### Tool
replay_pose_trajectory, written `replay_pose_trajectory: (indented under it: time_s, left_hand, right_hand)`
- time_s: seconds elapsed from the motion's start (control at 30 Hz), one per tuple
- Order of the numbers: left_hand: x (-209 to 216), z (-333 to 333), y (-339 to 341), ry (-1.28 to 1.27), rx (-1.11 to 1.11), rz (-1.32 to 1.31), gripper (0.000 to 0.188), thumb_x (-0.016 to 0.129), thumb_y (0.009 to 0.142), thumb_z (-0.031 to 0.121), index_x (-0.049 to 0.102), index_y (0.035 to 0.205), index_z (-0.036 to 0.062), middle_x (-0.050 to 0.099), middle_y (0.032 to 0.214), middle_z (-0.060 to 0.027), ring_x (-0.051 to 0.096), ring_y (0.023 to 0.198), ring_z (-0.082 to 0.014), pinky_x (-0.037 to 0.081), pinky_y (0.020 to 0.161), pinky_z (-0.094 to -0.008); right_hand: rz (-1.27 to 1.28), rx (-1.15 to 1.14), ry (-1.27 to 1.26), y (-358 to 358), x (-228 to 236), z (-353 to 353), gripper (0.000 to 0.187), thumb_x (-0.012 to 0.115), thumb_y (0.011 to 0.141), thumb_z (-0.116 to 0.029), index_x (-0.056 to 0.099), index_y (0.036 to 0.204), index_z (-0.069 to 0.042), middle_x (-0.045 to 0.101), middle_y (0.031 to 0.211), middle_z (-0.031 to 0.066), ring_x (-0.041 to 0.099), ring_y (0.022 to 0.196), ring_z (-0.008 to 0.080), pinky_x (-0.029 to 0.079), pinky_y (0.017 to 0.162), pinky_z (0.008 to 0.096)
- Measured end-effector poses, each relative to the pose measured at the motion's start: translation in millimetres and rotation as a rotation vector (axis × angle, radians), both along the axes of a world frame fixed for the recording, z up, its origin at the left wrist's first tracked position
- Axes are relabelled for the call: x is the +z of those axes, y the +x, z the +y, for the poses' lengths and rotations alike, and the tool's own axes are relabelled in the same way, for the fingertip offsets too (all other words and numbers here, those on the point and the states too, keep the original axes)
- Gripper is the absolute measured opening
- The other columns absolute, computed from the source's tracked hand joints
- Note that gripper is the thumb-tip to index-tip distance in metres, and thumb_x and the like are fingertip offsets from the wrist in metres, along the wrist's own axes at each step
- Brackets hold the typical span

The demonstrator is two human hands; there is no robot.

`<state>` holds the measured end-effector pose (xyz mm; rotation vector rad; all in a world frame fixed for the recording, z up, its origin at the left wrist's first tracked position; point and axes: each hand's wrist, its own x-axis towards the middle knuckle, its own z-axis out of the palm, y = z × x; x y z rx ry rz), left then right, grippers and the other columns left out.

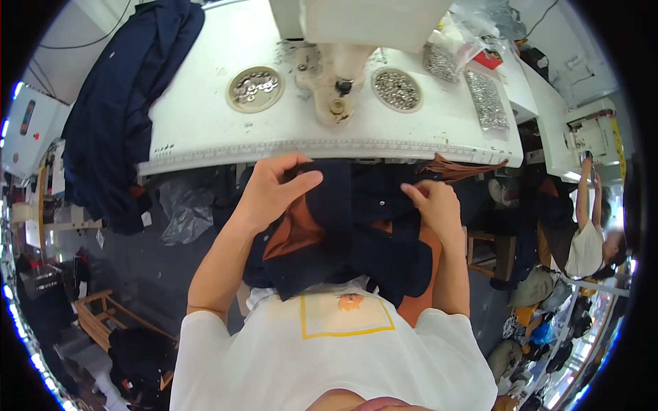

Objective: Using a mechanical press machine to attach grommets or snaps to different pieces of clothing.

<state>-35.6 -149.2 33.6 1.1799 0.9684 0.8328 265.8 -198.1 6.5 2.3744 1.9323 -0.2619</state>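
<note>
A navy jacket [384,250] with rust-brown lining [296,229] lies across my lap and up to the front edge of the white table. My left hand [277,192] is closed on a folded navy panel, its thumb and index finger at the upper edge. On the other side, my right hand [439,207] pinches the cloth between bent fingers, close to a small silvery snap [382,203]. Ahead of both hands stands a white snap-pressing machine [336,82], its lower die above the table. The fingertips under the cloth are hidden.
Round trays of metal snap parts, one left [236,103] and one right [378,96], are set in the table. Bags of metal parts [485,99] lie at the right. A navy garment pile [130,103] hangs over the left end. Another person [586,250] works at far right.
</note>
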Motion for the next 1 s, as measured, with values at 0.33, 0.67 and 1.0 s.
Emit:
replay_pose_trajectory:
  time_s: [0.33, 0.67, 1.0]
  left_hand:
    - [-6, -1, 10, -0.016, -0.012, 0.033, 0.01, 0.067, 0.087, 0.01, 0.063, 0.088, 0.0006, 0.051, 0.065, 0.0089, 0.04, 0.057, 0.0015, 0.028, 0.049, -0.017]
    - [-18, 1, 3, -0.07, 0.025, -0.011, 0.008, 0.067, 0.086, 0.009, 0.063, 0.088, 0.0012, 0.051, 0.065, 0.0092, 0.04, 0.056, 0.0022, 0.028, 0.049, -0.0167]
    - [-22, -1, 0, -0.06, 0.059, -0.017, 0.01, 0.067, 0.086, 0.008, 0.063, 0.089, -0.0002, 0.053, 0.065, 0.0076, 0.042, 0.058, 0.0012, 0.031, 0.05, -0.0167]
  right_hand:
    - [0.426, 0.187, 0.569, 35, -10, 169, 0.013, 0.065, 0.082, -0.011, 0.069, 0.093, -0.005, 0.066, 0.09, 0.0101, 0.064, 0.082, 0.0244, 0.05, 0.073, 0.033]
    - [0.013, 0.404, 0.312, 29, -24, 208, 0.014, 0.06, 0.077, -0.009, 0.071, 0.085, -0.011, 0.066, 0.089, 0.0082, 0.062, 0.089, 0.0279, 0.051, 0.074, 0.0397]
    - [0.954, 0.1, 0.301, -24, 0, 172, 0.014, 0.063, 0.084, -0.01, 0.067, 0.091, 0.001, 0.068, 0.085, 0.0093, 0.065, 0.076, 0.0162, 0.052, 0.066, 0.0289]
